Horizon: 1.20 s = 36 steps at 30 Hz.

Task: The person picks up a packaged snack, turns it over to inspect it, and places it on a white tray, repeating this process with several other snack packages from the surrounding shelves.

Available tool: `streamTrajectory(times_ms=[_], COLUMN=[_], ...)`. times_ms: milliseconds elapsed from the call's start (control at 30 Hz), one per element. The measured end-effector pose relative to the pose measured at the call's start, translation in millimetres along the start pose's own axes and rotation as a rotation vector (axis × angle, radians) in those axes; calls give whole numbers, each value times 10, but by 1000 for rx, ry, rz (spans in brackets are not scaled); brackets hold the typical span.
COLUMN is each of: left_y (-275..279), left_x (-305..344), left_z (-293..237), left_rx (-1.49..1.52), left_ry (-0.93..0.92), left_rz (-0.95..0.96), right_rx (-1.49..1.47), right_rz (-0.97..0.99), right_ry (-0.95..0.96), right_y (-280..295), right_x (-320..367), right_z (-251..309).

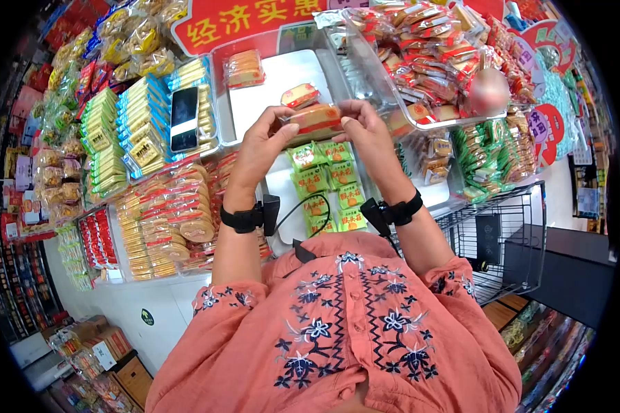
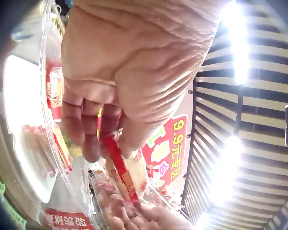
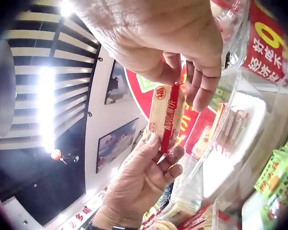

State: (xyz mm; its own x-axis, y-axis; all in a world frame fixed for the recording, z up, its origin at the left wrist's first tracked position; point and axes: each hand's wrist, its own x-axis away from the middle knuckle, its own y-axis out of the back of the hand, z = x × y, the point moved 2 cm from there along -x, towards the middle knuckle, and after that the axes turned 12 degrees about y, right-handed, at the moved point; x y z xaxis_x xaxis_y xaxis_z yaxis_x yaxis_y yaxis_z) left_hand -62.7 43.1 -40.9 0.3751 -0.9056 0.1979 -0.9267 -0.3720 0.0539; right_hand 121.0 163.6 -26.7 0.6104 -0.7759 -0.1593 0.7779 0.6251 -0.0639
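Observation:
A long pastry packet in clear wrap with a red printed band is held by both hands over the bins. My left hand pinches one end, thumb towards me. The other end is pinched by my right hand. The right wrist view shows red lettering and a round red mark on the packet. Just beyond the hands, a similar packet lies in a clear-walled bin with a white base. A row of matching packets sits at that bin's far left.
Green packets lie in the bin below the hands. A phone rests on packets at the left. The raised bin at the right is heaped with red-and-white packets. A wire shopping cart stands at the right.

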Motion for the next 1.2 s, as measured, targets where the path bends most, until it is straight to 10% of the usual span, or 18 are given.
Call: streamTrajectory(times_ms=[767, 967, 1200], left_y=[200, 306, 197], left_x=[-1094, -1129, -504], left_z=[348, 481, -58], left_rx=[-693, -610, -238], left_ry=[143, -151, -118], left_rz=[-373, -466, -421], right_rx=[-60, -52, 134], right_rz=[146, 342, -203], right_ry=[-95, -140, 204], right_y=[139, 271, 1126], right_x=[196, 324, 432], right_z=[23, 450, 1566])
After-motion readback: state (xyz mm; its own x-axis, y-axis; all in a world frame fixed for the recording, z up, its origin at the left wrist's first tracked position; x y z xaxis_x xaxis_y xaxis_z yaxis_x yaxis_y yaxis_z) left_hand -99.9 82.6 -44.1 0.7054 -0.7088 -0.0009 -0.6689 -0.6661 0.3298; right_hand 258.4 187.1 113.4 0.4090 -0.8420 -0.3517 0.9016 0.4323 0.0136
